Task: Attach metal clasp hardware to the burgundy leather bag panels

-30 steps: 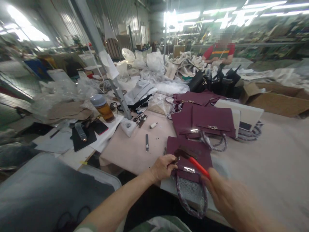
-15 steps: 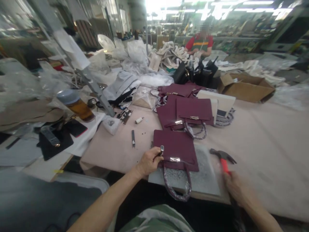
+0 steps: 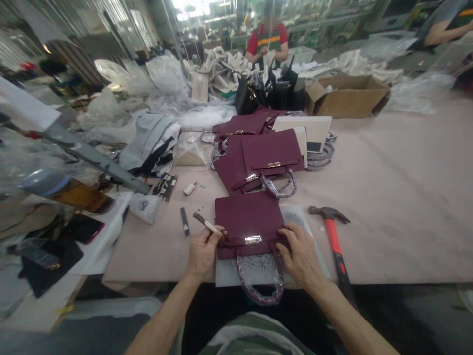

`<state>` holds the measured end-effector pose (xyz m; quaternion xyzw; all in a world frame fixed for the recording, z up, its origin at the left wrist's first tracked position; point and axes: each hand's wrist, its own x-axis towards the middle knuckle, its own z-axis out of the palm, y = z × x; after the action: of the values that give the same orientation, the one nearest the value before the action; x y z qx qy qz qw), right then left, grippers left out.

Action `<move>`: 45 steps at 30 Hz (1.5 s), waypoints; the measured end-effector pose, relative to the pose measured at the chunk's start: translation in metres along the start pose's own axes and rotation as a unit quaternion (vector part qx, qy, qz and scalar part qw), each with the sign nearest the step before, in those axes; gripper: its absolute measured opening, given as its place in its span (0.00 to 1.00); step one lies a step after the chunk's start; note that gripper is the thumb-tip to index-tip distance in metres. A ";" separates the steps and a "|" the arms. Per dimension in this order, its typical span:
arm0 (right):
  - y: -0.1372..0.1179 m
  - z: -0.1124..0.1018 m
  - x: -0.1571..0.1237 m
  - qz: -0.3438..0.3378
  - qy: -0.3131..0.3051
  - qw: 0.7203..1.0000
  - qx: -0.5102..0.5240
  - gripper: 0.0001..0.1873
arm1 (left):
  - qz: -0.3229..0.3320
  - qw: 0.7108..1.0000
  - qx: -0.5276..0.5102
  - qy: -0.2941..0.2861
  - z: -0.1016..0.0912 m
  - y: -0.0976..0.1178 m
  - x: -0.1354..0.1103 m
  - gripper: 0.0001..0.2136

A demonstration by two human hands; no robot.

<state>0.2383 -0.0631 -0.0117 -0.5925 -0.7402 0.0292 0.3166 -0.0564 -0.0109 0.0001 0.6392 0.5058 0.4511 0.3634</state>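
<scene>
A flat burgundy handbag [image 3: 249, 217] with a shiny clasp and plastic-wrapped handles lies on a speckled pale slab [image 3: 225, 273] at the table's front edge. At its lower left side, my left hand [image 3: 202, 252] is closed around a short rod-like tool [image 3: 207, 223], pale along the shaft with a dark end pointing up and left. Those same fingers touch the bag's edge. My right hand [image 3: 301, 251] grips the bag's lower right edge near the handle base, fingers bent, thumb apart. Right of it lies a claw hammer [image 3: 333, 241] with a red and black handle.
More burgundy handbags [image 3: 271, 150] are piled behind, beside white panels [image 3: 318, 130] and a cardboard box [image 3: 347, 96]. Left are a small white bottle [image 3: 190, 188], a dark strip [image 3: 185, 221], a metal post [image 3: 96, 158] and a drink bottle [image 3: 70, 190]. A co-worker [image 3: 268, 42] sits opposite.
My right hand has let go of the hammer, now lying on the table, and moved left onto the handbag. The tool in my left hand has tilted to the left. The view has shifted right.
</scene>
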 end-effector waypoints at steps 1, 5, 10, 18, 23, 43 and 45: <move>0.001 -0.001 0.000 0.000 0.004 1.000 0.008 0.12 | -0.019 1.000 -0.004 0.012 -0.001 0.000 0.000 0.10; 0.002 -0.005 0.001 0.003 0.017 0.999 0.033 0.11 | 0.037 0.999 0.014 -0.012 0.000 0.015 0.002 0.08; 0.012 -0.014 -0.001 -0.029 -0.040 0.995 0.084 0.10 | -0.003 0.999 -0.043 -0.023 0.040 0.047 0.012 0.07; 0.019 -0.023 0.006 -0.021 -0.087 0.992 0.089 0.16 | 0.044 0.995 -0.044 -0.083 0.101 0.052 0.025 0.07; 0.009 -0.025 0.016 -0.006 -0.117 0.989 0.091 0.16 | 0.032 0.994 -0.026 -0.101 0.094 0.046 0.026 0.07; 0.033 -0.024 0.103 -0.018 -0.337 0.940 -0.055 0.13 | -0.018 0.991 -0.077 -0.110 0.089 0.042 0.031 0.08; 0.033 -0.025 0.106 -0.033 -0.350 0.934 -0.062 0.14 | -0.020 0.990 -0.080 -0.111 0.088 0.041 0.031 0.08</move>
<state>0.2688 0.0339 0.0404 -0.5381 -0.8238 0.1781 0.0003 0.0427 0.0093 0.0155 0.6435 0.4376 0.4092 0.4765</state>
